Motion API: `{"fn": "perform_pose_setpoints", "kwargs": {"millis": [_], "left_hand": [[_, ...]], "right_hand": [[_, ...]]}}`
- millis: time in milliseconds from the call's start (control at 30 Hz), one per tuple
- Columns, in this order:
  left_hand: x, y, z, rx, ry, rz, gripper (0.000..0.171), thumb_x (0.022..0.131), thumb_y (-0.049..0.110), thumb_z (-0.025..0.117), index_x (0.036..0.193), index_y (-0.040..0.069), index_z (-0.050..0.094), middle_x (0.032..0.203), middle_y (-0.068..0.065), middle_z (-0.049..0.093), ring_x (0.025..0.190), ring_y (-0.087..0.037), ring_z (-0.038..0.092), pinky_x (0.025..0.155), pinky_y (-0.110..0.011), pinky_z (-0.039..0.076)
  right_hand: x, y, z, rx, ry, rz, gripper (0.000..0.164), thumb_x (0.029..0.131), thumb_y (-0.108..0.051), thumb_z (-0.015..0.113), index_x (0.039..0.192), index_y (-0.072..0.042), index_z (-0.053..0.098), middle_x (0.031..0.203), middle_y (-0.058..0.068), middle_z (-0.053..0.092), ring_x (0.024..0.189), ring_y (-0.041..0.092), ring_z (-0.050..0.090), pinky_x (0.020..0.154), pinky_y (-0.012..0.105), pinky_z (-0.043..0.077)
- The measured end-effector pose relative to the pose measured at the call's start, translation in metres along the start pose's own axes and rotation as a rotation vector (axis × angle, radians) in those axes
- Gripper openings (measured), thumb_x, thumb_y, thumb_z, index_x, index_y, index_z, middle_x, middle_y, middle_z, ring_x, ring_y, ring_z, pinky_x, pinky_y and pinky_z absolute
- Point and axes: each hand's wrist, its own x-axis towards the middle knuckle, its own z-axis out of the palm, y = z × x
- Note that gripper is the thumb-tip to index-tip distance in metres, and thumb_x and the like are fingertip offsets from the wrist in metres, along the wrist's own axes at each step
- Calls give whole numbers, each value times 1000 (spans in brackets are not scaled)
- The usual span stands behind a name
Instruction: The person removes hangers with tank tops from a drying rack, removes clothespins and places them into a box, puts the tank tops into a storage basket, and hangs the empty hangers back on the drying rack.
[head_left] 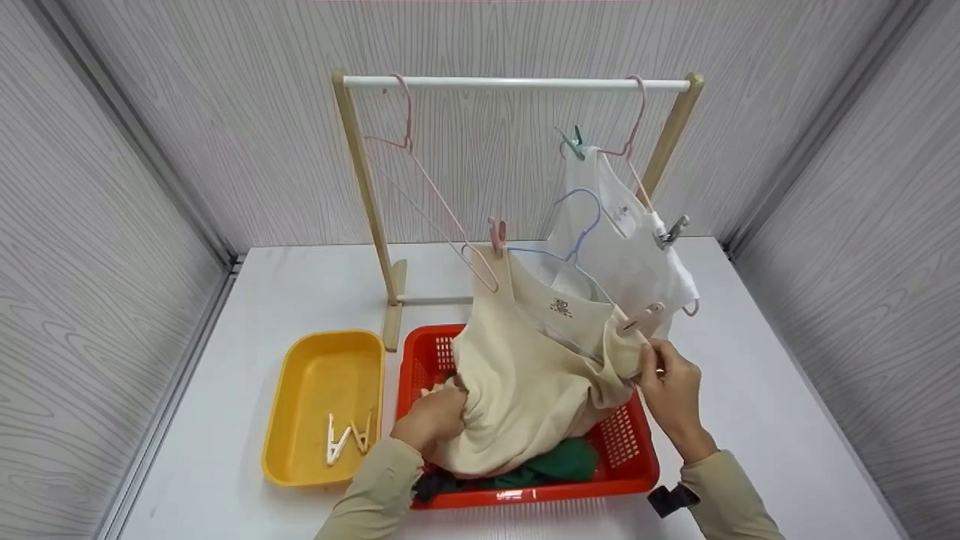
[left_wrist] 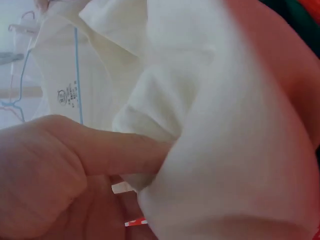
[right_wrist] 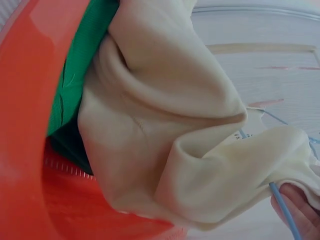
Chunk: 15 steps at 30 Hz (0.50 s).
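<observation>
Left fingers (head_left: 452,409) gripping the side of the beige tank top (head_left: 517,360), right fingers (head_left: 667,351) its shoulder beside the pale clothespin (head_left: 641,319), we'd best straighten it gently between them, not tugging the clothespin.

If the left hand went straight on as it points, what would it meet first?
The left hand would probably meet the cream sleeveless cloth top it grips; depth behind is unclear.

Pale grey wood-grain panel walls (head_left: 247,135) on three sides here!
They line the flat white table's (head_left: 750,420) far, left and right edges, grey metal strips (head_left: 135,136) climbing at both far corners.
</observation>
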Motion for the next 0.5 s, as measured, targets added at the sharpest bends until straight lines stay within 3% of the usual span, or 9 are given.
{"fn": "perform_pose_setpoints", "kwargs": {"millis": [167, 500], "left_hand": [[-4, -2, -13, -100, 18, 30, 25, 85, 6, 62, 108, -2, 62, 110, -20, 67, 93, -33, 61, 95, -54, 50], [-12, -3, -31, -275, 190, 83, 16, 89, 9, 64, 104, 3, 65, 101, -14, 68, 88, -23, 59, 90, -43, 55]], "right_hand": [[0, 2, -6, 38, -33, -7, 7, 87, 10, 58, 87, 11, 64, 67, 21, 67, 69, -24, 49, 52, 2, 46], [2, 8, -18, 56, -77, -42, 6, 86, 12, 59, 87, 10, 65, 66, 19, 67, 66, -21, 51, 52, 2, 46]]}}
